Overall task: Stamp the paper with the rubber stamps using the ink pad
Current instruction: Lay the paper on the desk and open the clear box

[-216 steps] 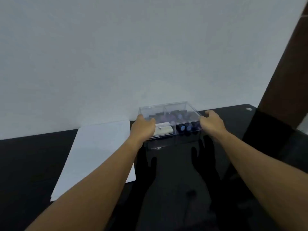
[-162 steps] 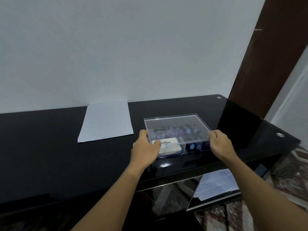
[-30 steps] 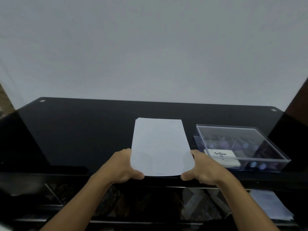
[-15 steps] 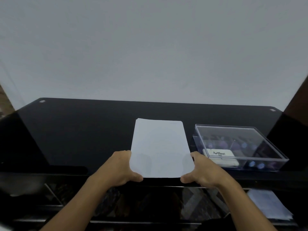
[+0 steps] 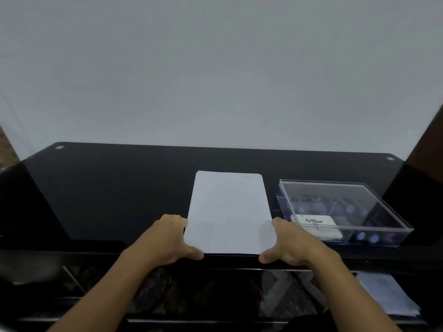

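A plain white wall rose behind the glossy black table. The paper lay at the middle of the table's near edge. Just right of it stood the lidded clear box, holding the white ink pad and bluish stamps. The left hand and right hand gripped the paper's near corners.

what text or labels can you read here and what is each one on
"Artline": on the white ink pad inside the clear box.
On the paper: no text that can be read.
On the sheets on the lower shelf: too blurred to read.
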Demonstrator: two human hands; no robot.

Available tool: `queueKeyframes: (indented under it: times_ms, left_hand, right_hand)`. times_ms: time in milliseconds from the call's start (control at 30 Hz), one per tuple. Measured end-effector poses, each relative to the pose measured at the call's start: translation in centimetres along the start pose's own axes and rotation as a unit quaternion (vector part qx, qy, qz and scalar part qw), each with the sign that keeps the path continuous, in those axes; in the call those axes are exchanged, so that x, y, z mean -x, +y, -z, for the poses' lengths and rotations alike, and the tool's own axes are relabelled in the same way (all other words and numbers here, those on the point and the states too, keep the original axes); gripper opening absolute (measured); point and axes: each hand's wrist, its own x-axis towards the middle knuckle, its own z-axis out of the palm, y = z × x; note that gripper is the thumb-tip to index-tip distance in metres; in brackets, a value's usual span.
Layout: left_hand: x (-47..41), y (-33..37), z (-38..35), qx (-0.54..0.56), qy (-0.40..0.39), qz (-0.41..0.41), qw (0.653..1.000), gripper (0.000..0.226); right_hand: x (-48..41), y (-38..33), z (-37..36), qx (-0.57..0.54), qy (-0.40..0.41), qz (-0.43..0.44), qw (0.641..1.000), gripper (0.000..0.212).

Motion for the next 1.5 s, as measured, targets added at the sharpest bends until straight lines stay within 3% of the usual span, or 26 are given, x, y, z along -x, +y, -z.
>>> queueKeyframes:
  times_ms: [433,633,733,833,1100,1233,1367,1500]
  left_hand:
    - [0.2,0.2,-0.1,0.011,0.005,0.003,1.0,0.051]
    - [0.2,0.2,0.3,-0.007,-0.016,0.022,1.0,0.068]
    - [0.0,1.1,0.8,-0.063,0.06,0.018,0.996,0.077]
    - [-0.9,3.9,1.2,0.031,0.165,-0.024,0.986,0.061]
    - [-4.7,15.0,1.4,0.209,0.103,-0.07,0.97,0.024]
    - [-7.0,18.9,0.5,0.282,0.083,-0.042,0.955,0.017]
    - [-9.3,21.6,-1.1,0.283,0.062,0.002,0.957,0.017]
    - [-10.4,23.1,-2.8,0.283,0.027,0.042,0.958,0.019]
  right_hand:
    - [0.7,0.1,0.0,0.014,0.012,-0.002,1.0,0.071]
    - [1.0,0.2,-0.1,0.027,0.017,0.006,0.999,0.073]
    - [1.4,0.3,0.1,0.038,0.038,0.017,0.998,0.063]
    - [1.7,0.2,1.4,-0.003,0.098,0.04,0.994,0.035]
    - [1.3,3.2,7.7,-0.139,0.239,0.066,0.959,0.013]
    - [1.4,7.8,10.5,-0.121,0.295,0.015,0.948,0.017]
    - [0.9,13.3,12.0,-0.099,0.334,-0.084,0.934,0.021]
    - [0.2,17.3,11.9,-0.058,0.304,-0.18,0.934,0.018]
